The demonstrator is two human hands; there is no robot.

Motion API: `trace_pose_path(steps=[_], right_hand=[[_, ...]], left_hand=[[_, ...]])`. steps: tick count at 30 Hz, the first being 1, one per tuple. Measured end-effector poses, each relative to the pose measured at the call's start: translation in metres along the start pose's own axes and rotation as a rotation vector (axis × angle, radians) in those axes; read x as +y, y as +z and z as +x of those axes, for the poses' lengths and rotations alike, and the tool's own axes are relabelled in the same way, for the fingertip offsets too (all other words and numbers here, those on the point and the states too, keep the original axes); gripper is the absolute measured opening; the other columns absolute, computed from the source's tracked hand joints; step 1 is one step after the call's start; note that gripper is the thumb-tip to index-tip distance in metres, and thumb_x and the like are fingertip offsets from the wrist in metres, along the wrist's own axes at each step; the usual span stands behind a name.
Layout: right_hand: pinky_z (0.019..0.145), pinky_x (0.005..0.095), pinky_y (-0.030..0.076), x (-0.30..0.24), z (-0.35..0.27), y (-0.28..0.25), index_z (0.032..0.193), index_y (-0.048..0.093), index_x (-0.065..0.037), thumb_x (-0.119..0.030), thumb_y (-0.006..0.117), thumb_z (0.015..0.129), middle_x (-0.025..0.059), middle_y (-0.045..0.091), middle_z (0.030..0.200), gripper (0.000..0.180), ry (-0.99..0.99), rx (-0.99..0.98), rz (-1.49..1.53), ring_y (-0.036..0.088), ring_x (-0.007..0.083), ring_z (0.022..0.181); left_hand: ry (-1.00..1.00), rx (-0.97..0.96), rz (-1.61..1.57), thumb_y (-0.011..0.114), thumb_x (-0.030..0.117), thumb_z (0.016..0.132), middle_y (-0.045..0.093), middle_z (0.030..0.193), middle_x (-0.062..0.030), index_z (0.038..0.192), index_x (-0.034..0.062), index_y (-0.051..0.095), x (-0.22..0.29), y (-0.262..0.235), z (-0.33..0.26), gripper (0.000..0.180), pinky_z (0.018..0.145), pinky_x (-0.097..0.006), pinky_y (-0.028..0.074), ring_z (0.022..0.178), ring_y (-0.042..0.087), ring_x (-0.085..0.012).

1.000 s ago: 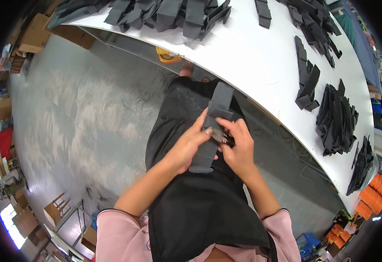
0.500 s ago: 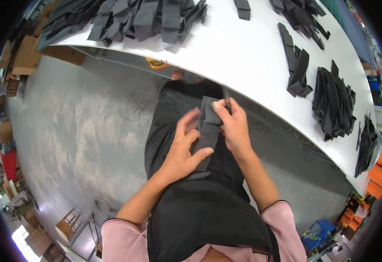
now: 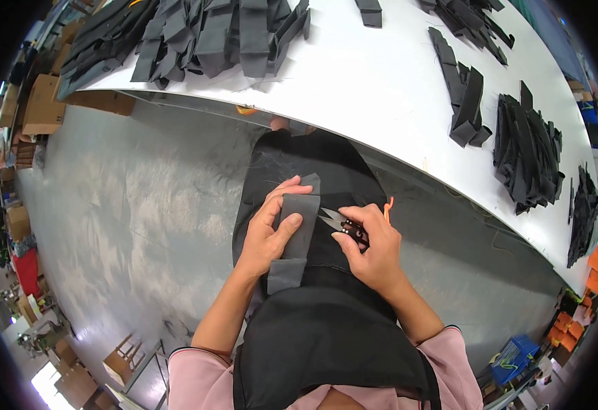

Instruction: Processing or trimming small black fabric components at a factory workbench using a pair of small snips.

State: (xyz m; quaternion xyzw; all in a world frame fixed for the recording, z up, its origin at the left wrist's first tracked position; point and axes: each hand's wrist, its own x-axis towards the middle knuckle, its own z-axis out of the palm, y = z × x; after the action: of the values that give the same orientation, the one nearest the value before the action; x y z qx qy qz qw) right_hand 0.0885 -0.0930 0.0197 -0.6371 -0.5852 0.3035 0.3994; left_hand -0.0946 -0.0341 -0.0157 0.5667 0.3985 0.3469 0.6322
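Note:
My left hand [image 3: 268,229] grips a dark grey folded fabric strip [image 3: 295,236] over my lap, thumb across its front. My right hand [image 3: 374,249] holds small thread snips [image 3: 343,224] with dark handles and an orange loop; their blades point left at the strip's right edge. I wear a black apron [image 3: 326,328] and pink sleeves.
A long white table [image 3: 381,89] curves ahead of me. Piles of black fabric pieces lie on it at the far left [image 3: 196,34], the middle right [image 3: 466,102] and the right [image 3: 528,154]. Grey floor [image 3: 135,205] is to my left, with cardboard boxes [image 3: 42,106] beyond it.
Both hands have come down toward my lap with the strip. My right hand now shows the snips at the strip's edge; earlier both hands held the strip together.

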Motion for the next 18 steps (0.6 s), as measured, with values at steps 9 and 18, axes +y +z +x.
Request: trace_pose_path(steps=[9,18], right_hand=[[0.057,0.0288,0.046,0.009,0.012,-0.004,0.094,0.063,-0.006,-0.003,0.070,0.073,0.0076,0.059,0.076,0.023,-0.166,0.038,-0.060,0.059,0.0225,0.062],[0.054,0.0272,0.045,0.001,0.005,-0.004,0.092,0.064,-0.005,-0.003,0.069,0.075,0.0079,0.058,0.074,0.018,-0.001,0.045,0.050,0.057,0.0201,0.060]], left_hand=[[0.042,-0.077,0.029,0.056,0.023,0.090,0.050,0.131,-0.0073,0.111,-0.0006,0.057,0.007,0.001,0.003,0.032,0.109,-0.039,0.024,0.136,0.028,-0.0262],[0.039,-0.067,0.004,0.056,0.024,0.090,0.049,0.132,-0.0078,0.109,-0.0014,0.057,0.009,0.003,0.001,0.032,0.109,-0.040,0.022,0.138,0.025,-0.0273]])
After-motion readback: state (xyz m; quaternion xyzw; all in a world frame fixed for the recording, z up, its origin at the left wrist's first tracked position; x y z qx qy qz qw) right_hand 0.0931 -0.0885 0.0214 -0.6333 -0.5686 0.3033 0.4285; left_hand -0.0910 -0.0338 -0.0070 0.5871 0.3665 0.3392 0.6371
